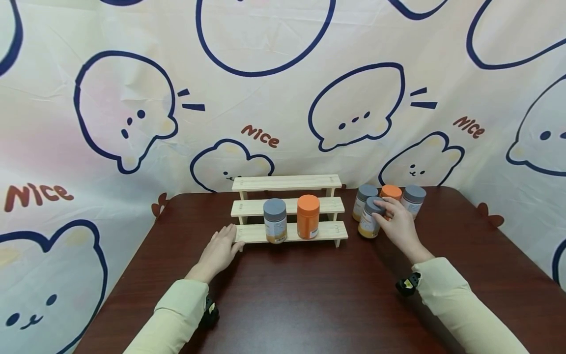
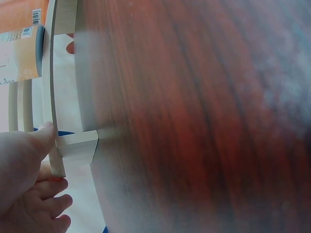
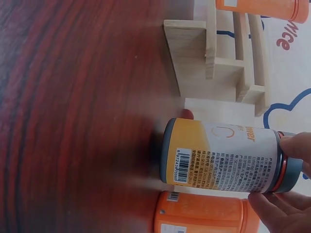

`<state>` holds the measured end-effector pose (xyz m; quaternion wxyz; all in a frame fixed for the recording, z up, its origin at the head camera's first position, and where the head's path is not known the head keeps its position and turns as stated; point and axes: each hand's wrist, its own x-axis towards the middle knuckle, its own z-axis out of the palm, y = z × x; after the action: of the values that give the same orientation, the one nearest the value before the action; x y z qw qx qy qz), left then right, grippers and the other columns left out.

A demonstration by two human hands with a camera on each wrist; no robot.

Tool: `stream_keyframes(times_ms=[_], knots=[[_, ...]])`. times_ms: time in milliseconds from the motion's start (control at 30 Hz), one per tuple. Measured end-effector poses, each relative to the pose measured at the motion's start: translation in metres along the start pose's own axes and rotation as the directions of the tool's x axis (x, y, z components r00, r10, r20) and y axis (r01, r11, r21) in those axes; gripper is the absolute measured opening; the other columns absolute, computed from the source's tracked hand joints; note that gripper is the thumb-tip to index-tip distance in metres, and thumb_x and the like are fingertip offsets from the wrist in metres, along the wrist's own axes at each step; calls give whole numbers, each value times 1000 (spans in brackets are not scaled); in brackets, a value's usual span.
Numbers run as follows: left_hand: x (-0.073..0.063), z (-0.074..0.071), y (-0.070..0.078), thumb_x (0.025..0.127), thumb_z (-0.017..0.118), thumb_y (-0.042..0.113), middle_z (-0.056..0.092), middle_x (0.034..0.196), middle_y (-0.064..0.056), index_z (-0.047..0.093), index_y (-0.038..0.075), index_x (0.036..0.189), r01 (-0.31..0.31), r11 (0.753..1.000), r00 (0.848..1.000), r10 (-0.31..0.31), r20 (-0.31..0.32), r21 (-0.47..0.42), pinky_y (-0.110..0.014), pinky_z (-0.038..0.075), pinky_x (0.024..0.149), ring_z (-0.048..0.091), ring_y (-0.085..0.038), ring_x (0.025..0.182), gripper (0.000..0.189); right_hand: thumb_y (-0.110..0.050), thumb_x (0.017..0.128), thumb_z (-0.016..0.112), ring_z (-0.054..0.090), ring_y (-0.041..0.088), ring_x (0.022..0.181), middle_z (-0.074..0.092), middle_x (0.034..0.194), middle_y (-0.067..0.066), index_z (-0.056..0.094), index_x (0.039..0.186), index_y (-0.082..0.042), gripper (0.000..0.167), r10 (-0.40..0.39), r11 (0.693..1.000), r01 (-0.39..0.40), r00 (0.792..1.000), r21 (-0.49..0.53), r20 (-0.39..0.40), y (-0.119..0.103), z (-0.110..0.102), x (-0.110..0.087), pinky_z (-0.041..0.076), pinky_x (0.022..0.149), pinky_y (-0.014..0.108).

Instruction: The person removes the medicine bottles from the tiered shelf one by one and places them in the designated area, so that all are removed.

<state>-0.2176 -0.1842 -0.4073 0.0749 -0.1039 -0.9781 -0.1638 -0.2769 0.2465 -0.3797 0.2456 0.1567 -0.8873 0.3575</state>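
A three-step wooden rack (image 1: 289,183) stands at the back of the table. On its lowest step are a grey-capped jar (image 1: 275,221) and an orange jar (image 1: 308,217). My left hand (image 1: 217,250) grips the left end of that step, with the thumb (image 2: 41,138) at its front edge and the other fingers round the end. To the right of the rack, my right hand (image 1: 400,223) pinches the grey cap of a white-and-yellow jar (image 3: 223,155) between thumb and fingers. That jar is upright, its base close over the table.
Behind the held jar stand two more grey-capped jars, one at left (image 1: 362,196) and one at right (image 1: 414,196), with an orange jar (image 1: 391,191) between them. A printed cloth (image 1: 283,108) hangs behind the dark wooden table (image 1: 300,300).
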Motion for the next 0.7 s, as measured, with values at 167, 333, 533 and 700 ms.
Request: stream_keyframes(times_ms=[167, 333, 533, 700], knots=[[0, 0, 1, 93, 56, 20, 37, 135, -31, 37, -15, 132, 3, 1000, 1000, -3, 4, 5, -51, 23, 104, 33, -42, 126, 56, -1, 82, 67, 54, 40, 101, 48, 123, 26, 62, 115, 4, 34, 13, 1000, -13, 1000, -21, 18, 4, 1, -3, 49, 76, 52], [1, -1, 1, 93, 55, 21, 37, 136, -31, 36, -15, 133, 10, 1000, 1000, -10, 12, 2, -51, 22, 105, 32, -42, 127, 56, -1, 82, 67, 53, 40, 104, 48, 122, 25, 61, 115, 4, 34, 0, 1000, 0, 1000, -23, 15, 6, 2, -4, 48, 77, 53], [2, 0, 0, 93, 55, 20, 37, 136, -30, 36, -15, 133, 12, 1000, 1000, -12, 14, 2, -51, 22, 105, 31, -42, 127, 56, 0, 82, 67, 53, 39, 102, 48, 123, 25, 61, 114, 4, 33, -1, 1000, 2, 1000, -17, 16, 6, 3, -6, 48, 77, 53], [2, 2, -1, 93, 55, 20, 37, 135, -31, 36, -15, 133, 4, 1000, 1000, -4, 5, 7, -51, 22, 104, 32, -42, 127, 56, 1, 82, 67, 52, 40, 104, 47, 124, 26, 61, 115, 4, 33, 10, 1000, -9, 1000, -15, 24, 7, 3, -5, 48, 78, 53]])
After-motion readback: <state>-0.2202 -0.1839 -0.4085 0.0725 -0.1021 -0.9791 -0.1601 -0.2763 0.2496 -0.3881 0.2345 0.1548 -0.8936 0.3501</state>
